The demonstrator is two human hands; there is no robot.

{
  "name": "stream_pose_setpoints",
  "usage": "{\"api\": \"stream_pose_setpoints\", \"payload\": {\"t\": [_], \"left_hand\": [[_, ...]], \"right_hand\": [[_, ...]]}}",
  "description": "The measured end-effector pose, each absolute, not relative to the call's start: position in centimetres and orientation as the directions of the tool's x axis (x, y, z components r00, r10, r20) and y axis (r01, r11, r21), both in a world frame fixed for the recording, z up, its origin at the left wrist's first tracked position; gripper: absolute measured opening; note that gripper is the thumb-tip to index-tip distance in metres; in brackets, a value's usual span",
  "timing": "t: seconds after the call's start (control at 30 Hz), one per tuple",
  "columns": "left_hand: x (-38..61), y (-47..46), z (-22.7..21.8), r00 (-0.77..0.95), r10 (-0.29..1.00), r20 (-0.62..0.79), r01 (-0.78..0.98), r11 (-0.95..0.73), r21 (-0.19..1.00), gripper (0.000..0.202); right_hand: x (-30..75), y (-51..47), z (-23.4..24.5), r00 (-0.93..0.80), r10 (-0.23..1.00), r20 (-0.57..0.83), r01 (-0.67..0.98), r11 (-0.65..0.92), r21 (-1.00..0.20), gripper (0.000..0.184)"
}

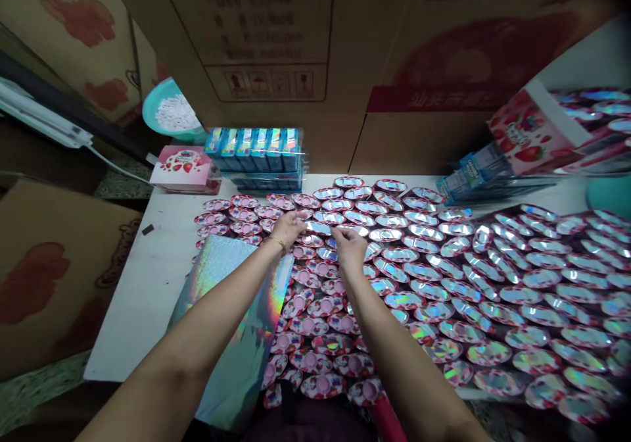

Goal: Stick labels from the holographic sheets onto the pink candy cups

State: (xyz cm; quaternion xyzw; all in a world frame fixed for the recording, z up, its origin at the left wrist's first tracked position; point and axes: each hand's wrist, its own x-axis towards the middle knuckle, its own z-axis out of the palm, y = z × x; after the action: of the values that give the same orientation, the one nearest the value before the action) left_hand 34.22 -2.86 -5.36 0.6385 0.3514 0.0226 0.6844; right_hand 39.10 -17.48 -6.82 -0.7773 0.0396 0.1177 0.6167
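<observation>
Both my hands are over the rows of small oval containers in the middle of the table. My left hand (290, 229), with a thin bracelet at the wrist, has its fingers drawn together at one end of a shiny oval top (319, 228). On the other side, my right hand (351, 246) pinches thumb and forefinger close to that same top. Whatever lies in either pinch is too small to make out. Under my left forearm is a silvery rainbow sheet (221, 343). Containers with pink round centres (323, 307) show between my arms; shiny-topped ones (428, 291) spread to the right.
Large cardboard cartons (296, 126) stand along the table's back. Before them are a stack of blue boxes (259, 156) in clear wrap and a pink strawberry box (180, 166). A turquoise bowl (172, 110) holds white pieces. Another strawberry box (532, 133) stands at the right.
</observation>
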Motion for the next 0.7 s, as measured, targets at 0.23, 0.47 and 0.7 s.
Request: {"api": "stream_pose_setpoints", "payload": {"t": [0.23,0.47,0.7], "left_hand": [[35.3,-3.4,-6.5,0.72,0.671,-0.179,0.554,-0.4,0.73,0.039],[35.3,-5.2,-6.3,0.764,0.639,-0.093,0.586,-0.626,0.515,0.038],[33.8,-3.3,-5.8,0.756,0.655,0.024,0.557,-0.661,0.502,0.039]], "right_hand": [[38.9,-16.9,-7.9,0.989,0.121,0.086,0.145,-0.665,-0.733,0.015],[38.6,-16.5,-7.9,0.972,0.206,0.116,0.234,-0.785,-0.573,0.012],[39.7,-16.7,-7.4,0.979,0.199,0.05,0.191,-0.796,-0.574,0.01]]}}
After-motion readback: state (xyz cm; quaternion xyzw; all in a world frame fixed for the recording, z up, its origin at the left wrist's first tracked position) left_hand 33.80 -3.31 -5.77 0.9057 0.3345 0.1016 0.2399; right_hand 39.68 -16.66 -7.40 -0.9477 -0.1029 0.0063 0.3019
